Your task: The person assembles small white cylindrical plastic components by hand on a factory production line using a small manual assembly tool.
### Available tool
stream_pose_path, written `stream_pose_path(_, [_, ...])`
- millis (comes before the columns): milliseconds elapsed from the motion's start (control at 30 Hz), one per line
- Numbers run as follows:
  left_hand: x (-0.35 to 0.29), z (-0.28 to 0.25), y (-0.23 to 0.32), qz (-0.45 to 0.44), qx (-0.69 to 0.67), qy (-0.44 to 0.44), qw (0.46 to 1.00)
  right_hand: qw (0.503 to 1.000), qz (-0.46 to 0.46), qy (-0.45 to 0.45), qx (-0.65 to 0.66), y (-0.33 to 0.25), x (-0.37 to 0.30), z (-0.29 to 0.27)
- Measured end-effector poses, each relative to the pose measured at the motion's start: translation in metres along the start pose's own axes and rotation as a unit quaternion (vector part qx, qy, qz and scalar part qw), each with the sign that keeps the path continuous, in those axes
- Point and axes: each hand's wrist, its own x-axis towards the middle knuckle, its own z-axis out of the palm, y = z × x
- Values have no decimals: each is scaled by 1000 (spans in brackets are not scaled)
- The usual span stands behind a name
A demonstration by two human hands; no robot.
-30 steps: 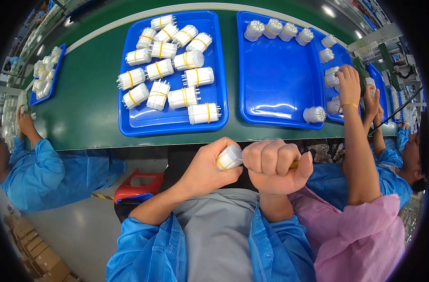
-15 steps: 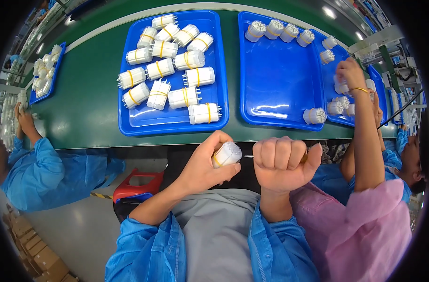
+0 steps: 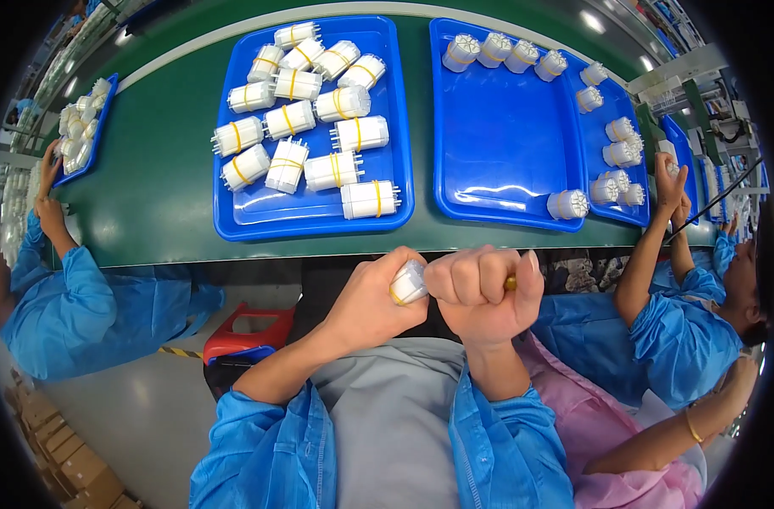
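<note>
Low in front of the table edge, my left hand [image 3: 370, 299] is closed round a white multi-sided cylinder [image 3: 409, 284] with a yellow band, its end facing my right hand. My right hand [image 3: 487, 297] is a fist pressed up against that end. Inside the fist is a yellow-handled tool [image 3: 511, 282]. Only a bit of its handle shows beside the thumb, and its thin shaft is hidden now. Beyond my hands, a blue tray [image 3: 268, 227] holds several similar white cylinders [image 3: 329, 172] with yellow bands and pins at their ends.
A second blue tray [image 3: 505, 144] holds several cylinders along its back and one at its near right corner. Further right is another blue tray [image 3: 601, 102]. Co-workers sit at both sides, and a pink-sleeved arm [image 3: 658, 450] is close on my right. A red stool [image 3: 249, 331] stands left.
My right hand has moved left against the cylinder, covering the tool's shaft that showed before. My left hand has turned slightly. The pink-sleeved arm has withdrawn from the right tray.
</note>
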Motion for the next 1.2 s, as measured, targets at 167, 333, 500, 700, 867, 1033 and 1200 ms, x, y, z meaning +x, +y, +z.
stream_pose_path(167, [2, -3, 17, 18, -25, -1, 1000, 994, -12, 62, 88, -6, 3, -3])
stream_pose_path(333, [1, -3, 8, -8, -154, -17, 988, 993, -70, 57, 70, -12, 2, 4])
stream_pose_path(500, [1, 1, 11, 6, -113, 2, 994, 997, -70, 20, 35, -4, 2, 4])
stream_pose_path(700, [2, 1, 10, 13, -4, 13, 1000, 999, -35, 8, 3, -5, 0, 5])
stream_pose_path(867, [4, 4, 3, 28, 101, 48, 993, 999, 15, 39, 18, -2, 0, 0])
stream_pose_path(1033, [3, -4, 9, 59, -17, 29, 998, 995, -38, 65, 63, -17, 0, -4])
stream_pose_path(1200, [2, -1, 13, 7, -12, 34, 999, 997, -65, 33, 32, -13, 0, 2])
